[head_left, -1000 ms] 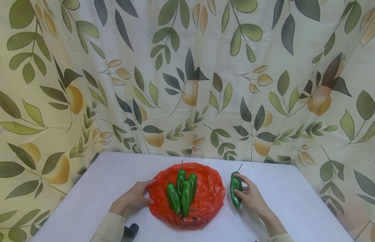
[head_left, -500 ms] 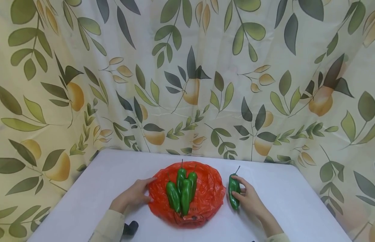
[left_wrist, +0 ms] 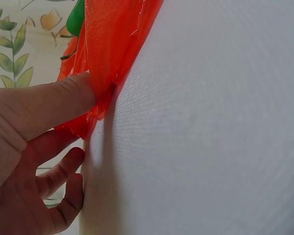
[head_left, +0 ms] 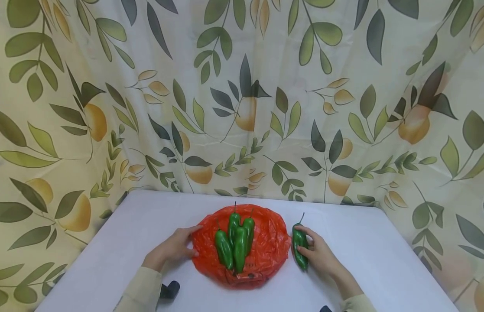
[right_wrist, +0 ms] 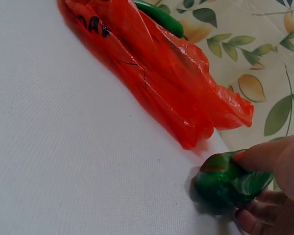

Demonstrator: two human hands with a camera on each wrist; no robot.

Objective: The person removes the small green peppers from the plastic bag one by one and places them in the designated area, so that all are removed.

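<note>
A crinkled red plastic bag (head_left: 271,247) is spread in a rough round on the table, its edges raised. Several glossy green peppers (head_left: 240,251) lie together on it, stems pointing away. At the bag's left edge my left hand (head_left: 173,246) pinches the plastic between thumb and index finger; in the left wrist view the other fingers curl beside the red plastic (left_wrist: 115,34). My right hand (head_left: 320,255) grips one more green pepper (head_left: 299,249) just right of the bag. The right wrist view shows this pepper's blunt end (right_wrist: 219,183) close over the table, beside the bag.
The white table (head_left: 382,260) runs back to a leaf-and-fruit patterned curtain (head_left: 242,108), which also hangs at both sides. A black object (head_left: 170,290) shows by my left sleeve, and another dark piece (head_left: 325,309) at the bottom edge near my right forearm.
My right hand has moved slightly left with the pepper, closer to the bag's right edge. The left hand keeps its place at the bag, and the other peppers lie as before.
</note>
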